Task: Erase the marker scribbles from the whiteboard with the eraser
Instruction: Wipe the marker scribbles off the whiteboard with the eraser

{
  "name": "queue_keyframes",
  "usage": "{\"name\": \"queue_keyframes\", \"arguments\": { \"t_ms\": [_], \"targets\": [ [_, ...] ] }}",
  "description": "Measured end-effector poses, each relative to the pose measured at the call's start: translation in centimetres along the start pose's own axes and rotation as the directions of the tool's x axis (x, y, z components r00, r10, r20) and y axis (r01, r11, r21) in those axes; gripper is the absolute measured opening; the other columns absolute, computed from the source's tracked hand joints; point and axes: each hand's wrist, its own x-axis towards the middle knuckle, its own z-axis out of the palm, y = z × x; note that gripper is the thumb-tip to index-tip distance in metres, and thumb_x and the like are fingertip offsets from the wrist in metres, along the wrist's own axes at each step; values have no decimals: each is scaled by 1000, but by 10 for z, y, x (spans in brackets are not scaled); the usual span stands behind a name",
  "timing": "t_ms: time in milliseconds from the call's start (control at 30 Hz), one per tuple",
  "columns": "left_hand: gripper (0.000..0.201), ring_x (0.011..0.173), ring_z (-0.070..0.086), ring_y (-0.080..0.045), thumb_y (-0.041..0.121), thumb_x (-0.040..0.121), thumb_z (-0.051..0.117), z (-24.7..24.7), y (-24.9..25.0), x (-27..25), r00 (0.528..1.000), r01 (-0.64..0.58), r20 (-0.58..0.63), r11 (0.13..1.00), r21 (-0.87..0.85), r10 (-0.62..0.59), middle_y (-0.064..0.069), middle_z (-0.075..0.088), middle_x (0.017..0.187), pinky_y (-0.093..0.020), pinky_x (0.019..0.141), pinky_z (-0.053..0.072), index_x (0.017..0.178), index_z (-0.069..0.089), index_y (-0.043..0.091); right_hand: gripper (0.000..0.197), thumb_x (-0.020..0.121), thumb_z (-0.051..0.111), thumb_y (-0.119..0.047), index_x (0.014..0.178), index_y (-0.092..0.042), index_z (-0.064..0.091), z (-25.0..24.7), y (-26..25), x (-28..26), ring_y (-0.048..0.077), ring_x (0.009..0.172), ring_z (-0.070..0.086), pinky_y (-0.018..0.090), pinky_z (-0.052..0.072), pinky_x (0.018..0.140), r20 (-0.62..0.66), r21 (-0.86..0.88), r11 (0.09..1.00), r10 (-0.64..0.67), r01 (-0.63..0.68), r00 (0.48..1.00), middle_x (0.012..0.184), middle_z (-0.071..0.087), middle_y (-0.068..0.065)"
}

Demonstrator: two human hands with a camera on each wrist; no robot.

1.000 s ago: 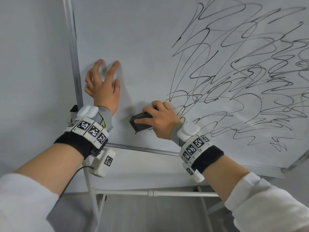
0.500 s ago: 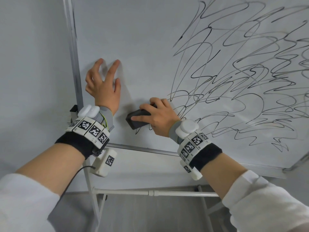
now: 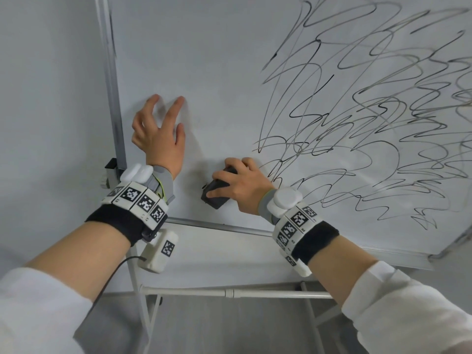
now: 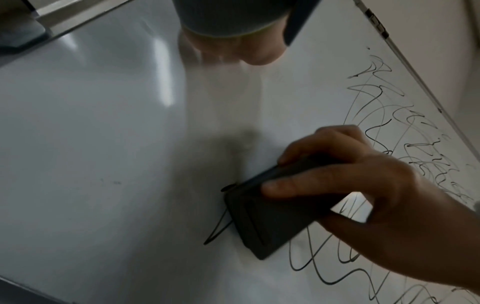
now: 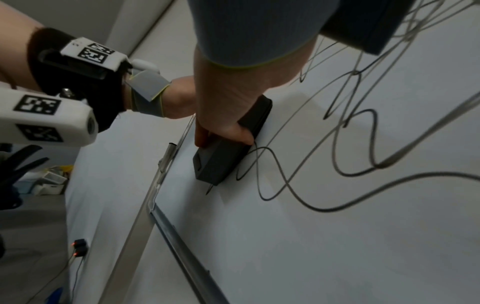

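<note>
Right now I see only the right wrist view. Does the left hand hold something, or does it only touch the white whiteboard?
Observer: In the head view the left hand holds nothing. Its spread fingertips touch the white whiteboard beside the grey metal frame edge.
Operator: How far do the black marker scribbles reach?
Observer: The black marker scribbles fill the board's right part, up to the top edge of the head view.
Operator: How does the right hand grip?
Observer: In the left wrist view the right hand grips the dark grey block eraser with the thumb on one long side and the fingers curled over the opposite side.
</note>
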Motion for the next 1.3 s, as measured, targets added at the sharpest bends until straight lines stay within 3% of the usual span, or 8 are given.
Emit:
{"name": "queue_keyframes", "arguments": {
  "t_ms": [200, 367, 500, 667, 800, 933, 1167, 1300],
  "targets": [
    [49, 131, 23, -30, 17, 90, 45, 0, 1, -1, 1000, -9, 6, 1000, 25, 9, 1, 26, 146, -48, 99, 23, 129, 42, 45, 68, 51, 81, -10, 108, -43, 66, 5, -10, 16, 31, 109, 34, 41, 37, 82, -1, -37, 999, -9, 9, 1000, 114, 60, -5],
    [48, 129, 25, -30, 18, 90, 45, 0, 0, 1, 1000, -17, -2, 1000, 26, 17, 1, 28, 145, -47, 98, 24, 129, 43, 45, 62, 49, 78, -6, 101, -40, 70, 10, -5, 1, 31, 108, 35, 39, 30, 83, -20, -27, 999, -29, 29, 999, 110, 62, -4],
    [48, 129, 26, -30, 17, 89, 45, 1, -1, 1, 1000, -8, -8, 1000, 14, 8, 0, 29, 145, -48, 98, 25, 128, 43, 45, 63, 45, 79, -4, 97, -39, 72, 7, 0, -10, 31, 107, 35, 43, 43, 79, -7, -6, 999, -33, 33, 999, 107, 63, -4],
    [49, 129, 24, -31, 17, 89, 44, 0, -2, -1, 1000, 11, -13, 1000, 6, -11, 0, 27, 146, -49, 98, 26, 129, 42, 45, 65, 47, 78, -9, 103, -42, 69, 6, -5, 2, 31, 108, 35, 40, 29, 82, 27, -37, 998, -43, 44, 999, 109, 61, -5],
    [49, 129, 24, -30, 18, 89, 43, -1, -2, -3, 1000, -2, -3, 1000, 22, 3, 0, 27, 146, -48, 98, 24, 130, 41, 46, 69, 50, 80, -10, 109, -42, 66, 4, -11, 17, 31, 108, 34, 42, 37, 82, 17, -51, 998, -29, 30, 999, 113, 60, -4],
    [48, 129, 25, -30, 19, 89, 43, -1, -1, -1, 1000, -2, 1, 1000, 26, 2, 0, 27, 146, -48, 98, 25, 130, 41, 46, 64, 52, 80, -11, 106, -42, 67, 5, -14, 23, 31, 110, 33, 40, 26, 82, 13, -74, 997, -35, 36, 999, 113, 61, -5],
    [47, 128, 26, -30, 18, 90, 44, 0, 0, -4, 1000, -9, 10, 1000, 18, 9, 0, 28, 145, -49, 99, 25, 129, 43, 45, 59, 48, 79, -7, 95, -41, 71, 11, -6, -16, 30, 109, 36, 41, 42, 79, 48, -45, 998, -39, 41, 998, 105, 63, -6],
    [47, 128, 25, -30, 18, 90, 45, 2, 3, -8, 1000, -11, 18, 1000, 8, 11, 0, 28, 145, -49, 99, 24, 129, 44, 45, 60, 49, 79, -9, 98, -41, 70, 5, -6, -17, 30, 109, 36, 41, 43, 79, 71, -50, 998, -28, 31, 997, 106, 63, -5]
  ]
}}
